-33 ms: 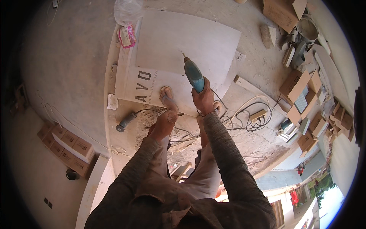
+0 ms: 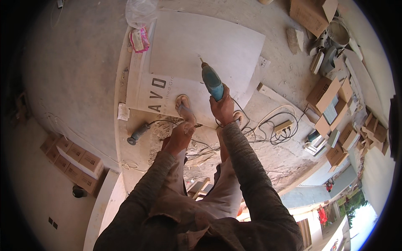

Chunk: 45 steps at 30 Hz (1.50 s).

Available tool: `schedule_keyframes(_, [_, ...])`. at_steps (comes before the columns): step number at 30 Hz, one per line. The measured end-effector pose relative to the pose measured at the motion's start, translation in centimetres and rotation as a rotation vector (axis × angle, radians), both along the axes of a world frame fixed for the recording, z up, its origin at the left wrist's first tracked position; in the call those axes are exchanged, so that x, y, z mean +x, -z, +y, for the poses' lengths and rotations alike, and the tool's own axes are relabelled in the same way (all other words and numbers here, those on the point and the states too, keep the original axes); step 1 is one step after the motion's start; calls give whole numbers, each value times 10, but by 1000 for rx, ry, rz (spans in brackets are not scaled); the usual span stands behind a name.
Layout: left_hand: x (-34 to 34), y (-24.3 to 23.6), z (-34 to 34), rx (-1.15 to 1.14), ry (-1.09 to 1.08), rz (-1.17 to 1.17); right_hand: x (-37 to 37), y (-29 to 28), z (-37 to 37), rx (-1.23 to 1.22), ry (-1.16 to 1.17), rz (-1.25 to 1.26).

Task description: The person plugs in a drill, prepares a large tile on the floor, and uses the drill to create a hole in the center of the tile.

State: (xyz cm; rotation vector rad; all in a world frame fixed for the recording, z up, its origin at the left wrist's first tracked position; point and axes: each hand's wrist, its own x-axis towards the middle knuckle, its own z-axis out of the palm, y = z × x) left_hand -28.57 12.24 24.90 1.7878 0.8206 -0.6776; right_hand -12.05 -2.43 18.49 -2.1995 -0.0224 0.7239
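In my right hand (image 2: 222,108) is a teal power drill (image 2: 212,82), its rear gripped by my closed fingers. Its thin bit points away from me over a large pale sheet (image 2: 205,39); I cannot tell whether the tip touches it. Under the sheet lies a flattened white carton (image 2: 142,90) with dark print. My left hand (image 2: 179,138) rests against my left leg, and its fingers blend with the leg, so their hold is unclear. My left sandalled foot (image 2: 183,104) stands on the carton. A dark angle grinder (image 2: 138,134) lies left of my left hand.
A power strip (image 2: 283,126) with tangled black cables sits right of my feet. Open cardboard boxes (image 2: 324,94), buckets (image 2: 338,33) and scraps line the right side. Stacked brown cartons (image 2: 77,161) stand at left. A pink packet (image 2: 139,39) lies by a clear plastic bag (image 2: 141,12).
My right hand and the drill have shifted very slightly to the left. Everything else looks the same.
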Motion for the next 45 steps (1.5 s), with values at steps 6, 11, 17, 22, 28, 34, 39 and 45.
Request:
schedule_keyframes(6, [-11, 21, 17, -8, 4, 38, 4, 10, 35, -65, -14, -59])
schedule_keyframes(11, [-25, 44, 25, -9, 57, 22, 5, 11, 46, -138, -17, -18])
schedule_keyframes(17, [-18, 45, 30, -54, 44, 26, 8, 10, 50, -157, -21, 9])
schedule_keyframes(22, [-11, 44, 30, -70, 44, 69, 12, 9, 53, -165, -32, 12])
schedule_keyframes(28, [-9, 54, 33, -13, -63, 21, 13, 7, 60, -172, -38, -24])
schedule_keyframes(34, [38, 54, 49, 12, -232, -26, 12, 6, 64, -198, -19, -10])
schedule_keyframes(39, [72, 84, 43, -145, -517, -169, 19, -4, 69, -215, -25, 67])
schedule_keyframes(45, [159, 47, 46, -199, -445, -87, 23, -4, 76, -247, -76, 109])
